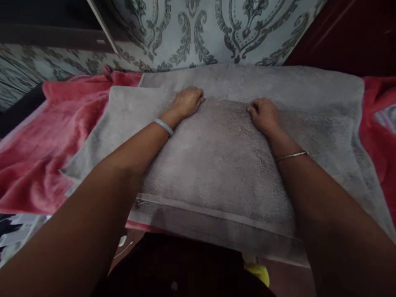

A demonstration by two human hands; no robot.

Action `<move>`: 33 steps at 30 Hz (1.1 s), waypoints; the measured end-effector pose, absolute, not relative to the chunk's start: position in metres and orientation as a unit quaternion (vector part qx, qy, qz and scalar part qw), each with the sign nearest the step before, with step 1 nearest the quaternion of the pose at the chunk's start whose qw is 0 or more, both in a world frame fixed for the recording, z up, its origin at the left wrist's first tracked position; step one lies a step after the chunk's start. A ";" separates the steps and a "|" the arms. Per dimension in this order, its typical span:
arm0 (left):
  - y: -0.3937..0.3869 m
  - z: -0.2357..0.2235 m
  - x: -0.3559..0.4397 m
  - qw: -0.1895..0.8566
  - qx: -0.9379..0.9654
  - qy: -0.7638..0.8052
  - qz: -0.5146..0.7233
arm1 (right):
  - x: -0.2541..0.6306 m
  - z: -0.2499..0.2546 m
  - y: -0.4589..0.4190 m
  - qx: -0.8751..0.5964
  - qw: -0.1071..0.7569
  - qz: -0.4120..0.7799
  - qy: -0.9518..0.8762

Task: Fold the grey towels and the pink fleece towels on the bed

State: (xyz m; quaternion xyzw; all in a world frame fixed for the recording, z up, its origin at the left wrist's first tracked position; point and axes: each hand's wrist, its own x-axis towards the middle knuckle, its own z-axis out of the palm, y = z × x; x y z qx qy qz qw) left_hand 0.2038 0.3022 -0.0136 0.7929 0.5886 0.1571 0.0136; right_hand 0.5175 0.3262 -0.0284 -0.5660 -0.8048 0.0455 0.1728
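Grey cloth [201, 165] lies, in the head view, in layers over the red blanket [68, 119], beneath both hands. I see the left hand [189, 101] and right hand [264, 113] with fingers curled (whether either grip clamps it, I cannot tell); I think even, gentle tension would best avoid wrinkles.

The back wall [194, 45] is covered with pale wallpaper, on which dark leafy ornaments are printed. At the upper left, a dark panel [49, 20] with a light edge is seen. The upper right corner is filled by a dark red surface [349, 37]. Below, reddish-brown floor [286, 276] is partly shown; the light is dim.
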 end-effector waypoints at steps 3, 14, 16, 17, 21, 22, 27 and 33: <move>0.286 -0.008 0.204 0.016 0.820 0.549 0.164 | 0.521 -0.028 0.316 -0.537 0.179 0.029 -0.824; 0.094 0.001 0.199 0.126 0.907 0.398 0.055 | 0.569 -0.037 0.106 -0.329 0.110 0.071 -0.935; 0.059 0.000 0.202 0.127 0.907 0.398 0.057 | 0.577 -0.039 0.068 -0.322 0.114 0.075 -0.937; 0.044 -0.002 0.204 0.126 0.906 0.399 0.061 | 0.579 -0.040 0.053 -0.327 0.116 0.073 -0.935; -0.003 -0.013 0.215 0.105 0.892 0.431 0.085 | 0.579 -0.051 0.013 -0.380 0.140 0.041 -0.914; -0.012 -0.017 0.218 0.100 0.886 0.443 0.090 | 0.578 -0.055 0.008 -0.391 0.150 0.032 -0.908; -0.047 -0.032 0.226 0.088 0.865 0.478 0.128 | 0.575 -0.075 -0.004 -0.416 0.240 -0.002 -0.877; -0.076 -0.042 0.186 0.020 0.796 0.571 0.202 | 0.576 -0.092 0.000 -0.399 0.302 0.000 -0.866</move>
